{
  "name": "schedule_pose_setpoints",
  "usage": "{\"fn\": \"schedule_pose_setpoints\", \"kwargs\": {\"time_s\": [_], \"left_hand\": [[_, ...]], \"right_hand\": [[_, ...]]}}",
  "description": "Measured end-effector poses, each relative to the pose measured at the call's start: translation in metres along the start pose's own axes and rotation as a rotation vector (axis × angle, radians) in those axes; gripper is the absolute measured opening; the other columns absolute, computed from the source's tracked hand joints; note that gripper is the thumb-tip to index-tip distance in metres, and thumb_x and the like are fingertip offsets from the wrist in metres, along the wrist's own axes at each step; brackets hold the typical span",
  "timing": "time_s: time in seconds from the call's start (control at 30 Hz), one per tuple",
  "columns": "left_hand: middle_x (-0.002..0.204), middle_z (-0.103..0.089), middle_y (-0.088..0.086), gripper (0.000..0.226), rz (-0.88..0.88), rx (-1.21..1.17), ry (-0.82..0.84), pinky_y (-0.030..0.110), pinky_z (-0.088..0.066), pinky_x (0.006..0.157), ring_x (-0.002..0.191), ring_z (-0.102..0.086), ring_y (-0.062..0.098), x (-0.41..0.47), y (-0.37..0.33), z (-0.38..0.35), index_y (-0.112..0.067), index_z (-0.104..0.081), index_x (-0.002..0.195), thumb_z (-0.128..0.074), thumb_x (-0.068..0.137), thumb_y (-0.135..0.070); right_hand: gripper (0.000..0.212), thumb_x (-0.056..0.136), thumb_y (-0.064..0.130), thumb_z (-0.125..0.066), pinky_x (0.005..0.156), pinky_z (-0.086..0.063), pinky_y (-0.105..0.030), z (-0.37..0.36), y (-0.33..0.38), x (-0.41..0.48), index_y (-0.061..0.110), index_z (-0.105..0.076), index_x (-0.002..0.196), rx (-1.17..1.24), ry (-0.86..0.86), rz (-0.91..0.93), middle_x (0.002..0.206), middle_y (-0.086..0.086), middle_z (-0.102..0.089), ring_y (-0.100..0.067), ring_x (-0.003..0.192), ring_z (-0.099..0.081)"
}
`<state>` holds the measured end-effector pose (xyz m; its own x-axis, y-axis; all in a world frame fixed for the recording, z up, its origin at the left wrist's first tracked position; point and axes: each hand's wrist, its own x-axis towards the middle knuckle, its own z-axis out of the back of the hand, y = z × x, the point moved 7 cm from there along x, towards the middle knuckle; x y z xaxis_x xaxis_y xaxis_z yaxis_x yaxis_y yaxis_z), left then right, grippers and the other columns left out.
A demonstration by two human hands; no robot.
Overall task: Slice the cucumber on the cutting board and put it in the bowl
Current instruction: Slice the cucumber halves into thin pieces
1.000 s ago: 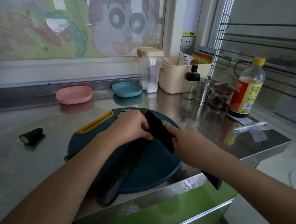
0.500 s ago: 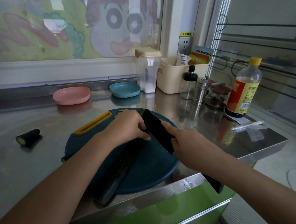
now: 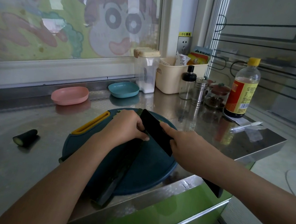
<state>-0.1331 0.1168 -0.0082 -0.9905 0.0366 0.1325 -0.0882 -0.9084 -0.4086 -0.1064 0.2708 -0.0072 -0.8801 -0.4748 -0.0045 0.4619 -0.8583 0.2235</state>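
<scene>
A long dark cucumber (image 3: 116,171) lies across the round dark-blue cutting board (image 3: 147,170), its near end past the board's edge. My left hand (image 3: 128,126) grips the cucumber near its far end, fingers curled. My right hand (image 3: 186,145) holds a black knife (image 3: 155,130), forefinger along the spine, the blade set across the cucumber right beside my left fingers. A few green slices (image 3: 120,111) peek out behind my left hand. A pink bowl (image 3: 69,95) and a teal bowl (image 3: 123,89) sit at the back of the counter.
A cut cucumber end (image 3: 25,137) lies on the steel counter to the left. A clear container (image 3: 146,70), a beige basket (image 3: 174,76), small jars and a sauce bottle (image 3: 242,88) stand at the back right. A pen (image 3: 246,124) lies near the counter's right edge.
The knife and both hands stay in nearly the same place on the cucumber; only the camera view has shifted slightly.
</scene>
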Motion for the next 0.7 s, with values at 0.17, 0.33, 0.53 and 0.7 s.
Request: {"fn": "schedule_pose_setpoints", "kwargs": {"time_s": [0.17, 0.33, 0.53, 0.7], "left_hand": [[0.082, -0.068, -0.010, 0.026, 0.001, 0.001, 0.007, 0.022, -0.049, 0.068, 0.074, -0.062, 0.003, 0.000, 0.000, -0.001, -0.020, -0.075, 0.092, -0.082, 0.069, -0.032], [0.088, -0.069, -0.009, 0.027, -0.005, 0.011, 0.022, 0.022, -0.050, 0.071, 0.078, -0.062, 0.004, 0.000, 0.000, -0.002, -0.021, -0.074, 0.093, -0.081, 0.070, -0.034], [0.088, -0.070, -0.010, 0.025, -0.012, 0.008, 0.029, 0.021, -0.050, 0.069, 0.077, -0.063, 0.002, 0.001, 0.001, -0.003, -0.024, -0.074, 0.093, -0.080, 0.071, -0.033], [0.089, -0.071, -0.010, 0.024, -0.012, -0.004, 0.060, 0.021, -0.051, 0.069, 0.077, -0.062, 0.000, 0.000, 0.001, -0.003, -0.024, -0.074, 0.093, -0.080, 0.072, -0.033]], "right_hand": [[0.066, 0.098, 0.014, -0.035, 0.060, -0.051, -0.033, -0.002, -0.001, -0.002, 0.045, -0.004, 0.147, -0.009, 0.001, -0.014, 0.071, -0.003, -0.046, -0.017, 0.058, -0.049], [0.068, 0.097, 0.013, -0.035, 0.058, -0.046, -0.033, -0.004, -0.001, 0.000, 0.044, -0.001, 0.147, -0.055, 0.014, -0.027, 0.069, -0.003, -0.043, -0.016, 0.056, -0.046], [0.071, 0.096, 0.011, -0.036, 0.043, -0.031, -0.025, -0.012, 0.003, 0.000, 0.040, 0.002, 0.148, -0.107, -0.006, -0.024, 0.065, -0.001, -0.036, -0.014, 0.052, -0.037], [0.071, 0.096, 0.013, -0.037, 0.045, -0.032, -0.026, -0.018, 0.004, 0.004, 0.042, 0.002, 0.148, -0.083, 0.030, -0.035, 0.066, -0.001, -0.034, -0.014, 0.054, -0.035]]}}
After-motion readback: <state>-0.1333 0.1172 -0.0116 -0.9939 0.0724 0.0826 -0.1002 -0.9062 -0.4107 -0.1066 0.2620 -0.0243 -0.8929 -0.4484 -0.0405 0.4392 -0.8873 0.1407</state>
